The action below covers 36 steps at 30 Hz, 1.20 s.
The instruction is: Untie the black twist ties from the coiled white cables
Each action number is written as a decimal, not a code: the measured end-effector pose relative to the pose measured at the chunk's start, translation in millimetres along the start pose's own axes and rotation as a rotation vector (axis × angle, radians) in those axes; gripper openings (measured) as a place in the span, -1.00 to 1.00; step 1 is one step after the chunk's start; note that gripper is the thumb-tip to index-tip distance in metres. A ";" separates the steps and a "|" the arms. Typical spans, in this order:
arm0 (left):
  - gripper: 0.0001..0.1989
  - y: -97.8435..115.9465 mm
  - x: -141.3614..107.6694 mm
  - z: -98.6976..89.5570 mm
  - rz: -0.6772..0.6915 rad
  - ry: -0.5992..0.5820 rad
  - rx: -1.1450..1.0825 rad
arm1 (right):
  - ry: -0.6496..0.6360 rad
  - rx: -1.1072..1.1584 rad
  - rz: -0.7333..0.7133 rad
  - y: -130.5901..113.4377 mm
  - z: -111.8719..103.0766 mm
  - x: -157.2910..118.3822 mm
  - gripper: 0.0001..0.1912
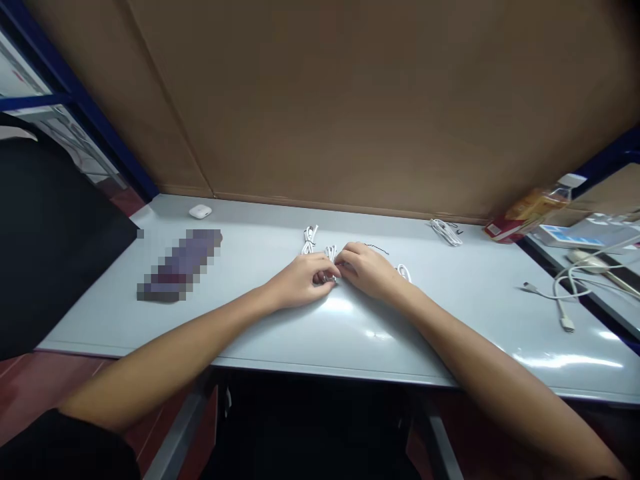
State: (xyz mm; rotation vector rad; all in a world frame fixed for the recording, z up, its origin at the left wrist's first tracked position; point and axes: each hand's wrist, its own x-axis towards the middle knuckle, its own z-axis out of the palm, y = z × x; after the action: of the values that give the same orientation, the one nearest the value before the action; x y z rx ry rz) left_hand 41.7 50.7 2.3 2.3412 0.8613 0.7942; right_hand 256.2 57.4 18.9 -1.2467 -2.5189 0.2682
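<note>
Looking down from the head view, the left hand (pixel 300 282) and right hand (pixel 367 270) meet near the middle of the surface (pixel 440 327), both closed narrow on a white cable (pixel 330 254). Their fingers nearly hide the part they hold, and a small metal glint shows between them. Around the hands, a tied cable (pixel 310 239) lies at 11 o'clock, a white loop (pixel 403 272) just beside the right hand at 3 o'clock, and a thin dark wire (pixel 377 249) at 1 o'clock. Farther off, a bundled cable (pixel 445 231) sits at 2 o'clock against a cardboard wall (pixel 350 93), with a bottle (pixel 535 210) lying beyond it. A loose cable (pixel 563 297) trails at 3 o'clock. At 10 o'clock rests an earbud case (pixel 200 211), and a pixelated object (pixel 180 265) lies at 9 o'clock, too blurred to identify.
</note>
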 end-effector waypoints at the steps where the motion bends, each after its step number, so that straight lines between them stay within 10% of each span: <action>1: -0.88 0.2 0.0 0.2 -0.011 0.002 -0.025 | 0.007 -0.001 0.005 0.7 0.1 -0.1 -0.79; 12: -0.24 4.0 6.1 -9.4 -0.618 0.106 -0.602 | 0.347 -0.192 -0.324 10.2 8.0 -3.2 -0.81; 17: -0.46 6.1 6.2 -13.6 -0.548 0.022 -0.791 | 0.359 -0.158 -0.330 4.4 5.9 -6.6 -0.80; 25: -0.68 3.2 5.2 -7.8 -0.359 0.096 -0.825 | 0.299 0.370 0.152 -9.3 -10.0 -9.6 -0.83; 30: -0.60 -7.6 3.5 -2.3 -0.337 0.182 -0.631 | -0.008 0.851 0.397 -16.5 -17.7 -11.7 -0.67; 36: -0.90 -10.6 5.1 -1.7 -0.219 0.328 -0.358 | -0.249 1.061 0.369 -19.2 -21.6 -11.3 -0.66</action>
State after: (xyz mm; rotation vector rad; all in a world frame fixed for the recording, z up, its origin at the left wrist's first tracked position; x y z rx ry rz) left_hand 39.5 61.8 -1.5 1.8002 0.9948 1.1500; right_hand 256.3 37.4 42.7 -1.1784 -1.7444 1.6485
